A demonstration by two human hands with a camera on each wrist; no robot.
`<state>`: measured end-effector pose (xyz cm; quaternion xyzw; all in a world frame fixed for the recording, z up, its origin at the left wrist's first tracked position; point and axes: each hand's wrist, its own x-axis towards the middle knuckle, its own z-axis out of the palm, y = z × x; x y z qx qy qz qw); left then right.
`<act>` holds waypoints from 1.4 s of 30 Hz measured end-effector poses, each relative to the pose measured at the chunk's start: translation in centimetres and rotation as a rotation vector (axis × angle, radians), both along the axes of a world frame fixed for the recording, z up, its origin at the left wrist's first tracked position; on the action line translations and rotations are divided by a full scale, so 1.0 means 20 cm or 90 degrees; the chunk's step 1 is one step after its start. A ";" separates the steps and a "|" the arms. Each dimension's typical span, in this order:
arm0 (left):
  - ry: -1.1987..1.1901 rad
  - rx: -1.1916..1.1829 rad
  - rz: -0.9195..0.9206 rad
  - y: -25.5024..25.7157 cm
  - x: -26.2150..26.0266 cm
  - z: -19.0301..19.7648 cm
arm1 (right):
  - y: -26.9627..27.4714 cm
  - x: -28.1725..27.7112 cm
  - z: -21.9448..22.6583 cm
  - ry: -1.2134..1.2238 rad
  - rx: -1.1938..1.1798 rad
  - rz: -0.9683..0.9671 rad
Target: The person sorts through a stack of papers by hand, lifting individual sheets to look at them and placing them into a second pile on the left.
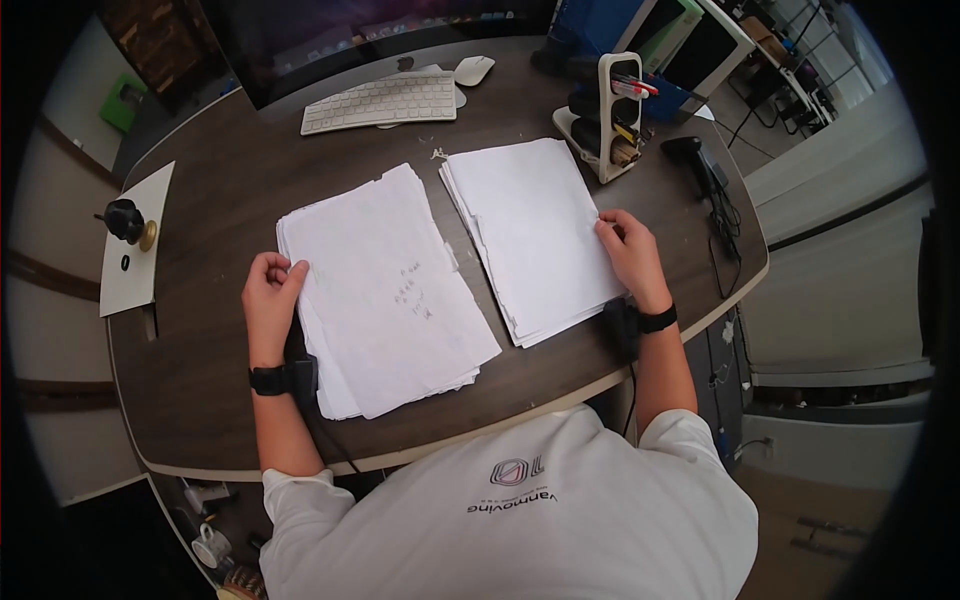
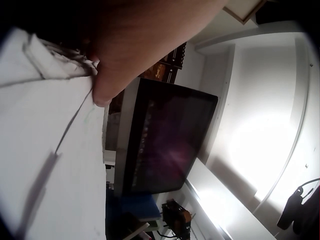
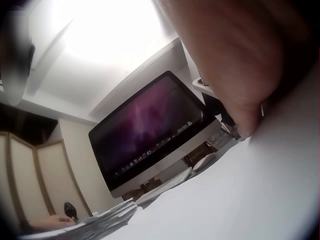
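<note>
Two stacks of white paper lie side by side on the desk. Faint pencil marks show on the top sheet of the left paper stack (image 1: 365,300), whose sheets are uneven at the edges. My left hand (image 1: 270,305) holds this stack by its left edge, thumb on top; in the left wrist view the thumb (image 2: 105,92) presses near the edge of the sheets. The right paper stack (image 1: 535,235) has a blank top sheet. At its right edge my right hand (image 1: 635,262) grips it, thumb over the paper and the other fingers mostly hidden.
Beyond the papers are a white keyboard (image 1: 380,103), a mouse (image 1: 474,70) and a monitor (image 1: 380,35). A white pen holder (image 1: 604,120) stands just past the right stack, with a black scanner-like device (image 1: 700,165) farther right. A white board (image 1: 140,250) lies at the left edge.
</note>
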<state>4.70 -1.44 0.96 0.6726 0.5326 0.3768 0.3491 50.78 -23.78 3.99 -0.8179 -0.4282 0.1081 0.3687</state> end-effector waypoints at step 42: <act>0.013 -0.035 -0.032 0.00 -0.01 0.01 | -0.15 0.02 -0.02 0.335 0.083 -0.022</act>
